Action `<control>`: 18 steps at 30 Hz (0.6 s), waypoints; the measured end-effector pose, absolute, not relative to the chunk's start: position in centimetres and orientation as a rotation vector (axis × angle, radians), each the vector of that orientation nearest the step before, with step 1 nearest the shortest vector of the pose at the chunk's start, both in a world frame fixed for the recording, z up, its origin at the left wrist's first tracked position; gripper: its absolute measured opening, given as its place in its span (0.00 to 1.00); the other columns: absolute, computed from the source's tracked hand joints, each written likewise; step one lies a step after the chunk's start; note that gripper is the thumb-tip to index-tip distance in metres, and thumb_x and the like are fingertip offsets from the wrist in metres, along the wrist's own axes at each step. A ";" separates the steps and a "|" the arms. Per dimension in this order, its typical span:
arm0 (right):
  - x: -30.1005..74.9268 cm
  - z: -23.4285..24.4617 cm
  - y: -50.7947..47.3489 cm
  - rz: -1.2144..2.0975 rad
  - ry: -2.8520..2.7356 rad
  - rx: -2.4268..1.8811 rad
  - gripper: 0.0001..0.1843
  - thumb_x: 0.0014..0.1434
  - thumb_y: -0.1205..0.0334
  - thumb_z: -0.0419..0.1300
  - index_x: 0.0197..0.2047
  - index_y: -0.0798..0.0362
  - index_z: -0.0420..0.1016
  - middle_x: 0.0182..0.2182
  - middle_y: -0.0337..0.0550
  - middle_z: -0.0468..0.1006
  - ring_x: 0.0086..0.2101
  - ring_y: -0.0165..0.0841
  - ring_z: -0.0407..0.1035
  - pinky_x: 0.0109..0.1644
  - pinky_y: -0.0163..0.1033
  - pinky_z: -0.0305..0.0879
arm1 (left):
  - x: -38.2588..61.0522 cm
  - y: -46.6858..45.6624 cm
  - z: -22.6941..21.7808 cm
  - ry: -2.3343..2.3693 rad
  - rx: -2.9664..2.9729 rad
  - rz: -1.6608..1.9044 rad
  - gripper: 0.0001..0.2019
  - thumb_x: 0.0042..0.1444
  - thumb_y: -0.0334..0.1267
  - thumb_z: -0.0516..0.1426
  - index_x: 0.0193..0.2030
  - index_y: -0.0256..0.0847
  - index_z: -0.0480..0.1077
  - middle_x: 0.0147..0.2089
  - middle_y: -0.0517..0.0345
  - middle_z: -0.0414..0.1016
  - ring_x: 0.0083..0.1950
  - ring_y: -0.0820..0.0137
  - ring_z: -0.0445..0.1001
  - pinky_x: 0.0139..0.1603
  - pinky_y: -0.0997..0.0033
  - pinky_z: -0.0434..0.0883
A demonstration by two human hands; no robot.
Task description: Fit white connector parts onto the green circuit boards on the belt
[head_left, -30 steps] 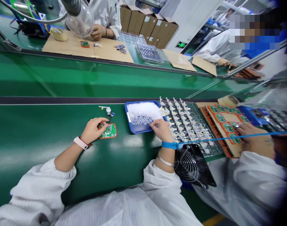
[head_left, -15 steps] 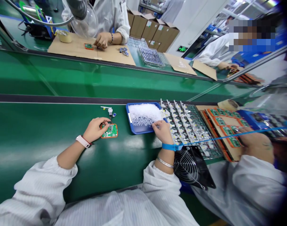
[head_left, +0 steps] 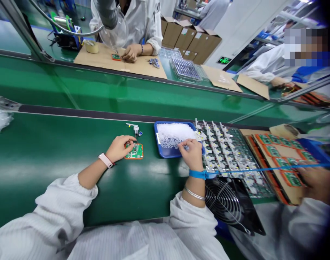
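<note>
**Head view.**
- **Surface:** a glossy green bench point(head_left: 46, 155). A green conveyor belt point(head_left: 100, 94) runs beyond it, then a far bench laid with cardboard sheets point(head_left: 100, 57).
- **Room:** an assembly hall with stacked cardboard boxes point(head_left: 192, 36) at the far wall. White-coated co-workers sit opposite and at the right.
- **Left hand** point(head_left: 118, 148): the grip is curled over the left edge of the circuit board point(head_left: 135, 151), which is orange-framed and lies flat on the bench.
- **Right hand** point(head_left: 192, 154): the fingers are bunched narrow at the near-right corner of the blue tray point(head_left: 165, 153), among white pellets point(head_left: 173, 133). What the grip holds cannot be told.
- **Just right of the tray:** a component tray point(head_left: 230, 151) and a black fan point(head_left: 227, 202).
- **Writing:** the green wall sign point(head_left: 224, 60) and the box labels are unreadable.
</note>
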State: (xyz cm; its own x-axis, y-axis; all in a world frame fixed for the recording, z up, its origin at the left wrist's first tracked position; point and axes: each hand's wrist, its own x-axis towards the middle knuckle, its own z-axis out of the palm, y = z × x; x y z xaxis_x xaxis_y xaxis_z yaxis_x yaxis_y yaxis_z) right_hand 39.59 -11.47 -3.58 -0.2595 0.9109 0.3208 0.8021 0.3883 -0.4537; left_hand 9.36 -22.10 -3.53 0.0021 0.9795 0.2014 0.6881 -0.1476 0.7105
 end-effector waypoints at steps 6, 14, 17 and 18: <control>40.3 -4.2 -11.5 0.445 -2.211 -1.443 0.10 0.53 0.58 0.57 0.24 0.52 0.72 0.31 0.46 0.72 0.37 0.40 0.65 0.47 0.48 0.55 | 9.4 -22.1 -3.4 1.707 1.880 0.964 0.11 0.55 0.36 0.52 0.41 0.40 0.72 0.37 0.57 0.78 0.38 0.66 0.75 0.44 0.65 0.67; 41.4 -4.4 -11.4 0.395 -2.269 -1.491 0.11 0.54 0.57 0.56 0.24 0.52 0.73 0.31 0.46 0.74 0.37 0.39 0.66 0.47 0.48 0.55 | 9.2 -22.0 -3.8 1.693 1.918 0.937 0.11 0.55 0.37 0.52 0.42 0.40 0.72 0.41 0.56 0.79 0.41 0.65 0.75 0.45 0.64 0.66; 41.8 -4.3 -11.3 0.380 -2.275 -1.553 0.11 0.53 0.58 0.56 0.24 0.53 0.73 0.31 0.46 0.74 0.38 0.39 0.66 0.48 0.47 0.54 | 9.2 -22.0 -3.8 1.714 1.915 0.908 0.11 0.57 0.39 0.51 0.42 0.41 0.72 0.42 0.56 0.78 0.42 0.65 0.75 0.47 0.64 0.66; 41.8 -4.2 -11.3 0.385 -2.279 -1.572 0.11 0.53 0.58 0.56 0.25 0.53 0.74 0.31 0.46 0.74 0.38 0.39 0.66 0.48 0.47 0.54 | 9.2 -22.1 -3.7 1.719 1.911 0.899 0.11 0.57 0.39 0.51 0.42 0.41 0.72 0.43 0.56 0.78 0.43 0.65 0.74 0.47 0.64 0.66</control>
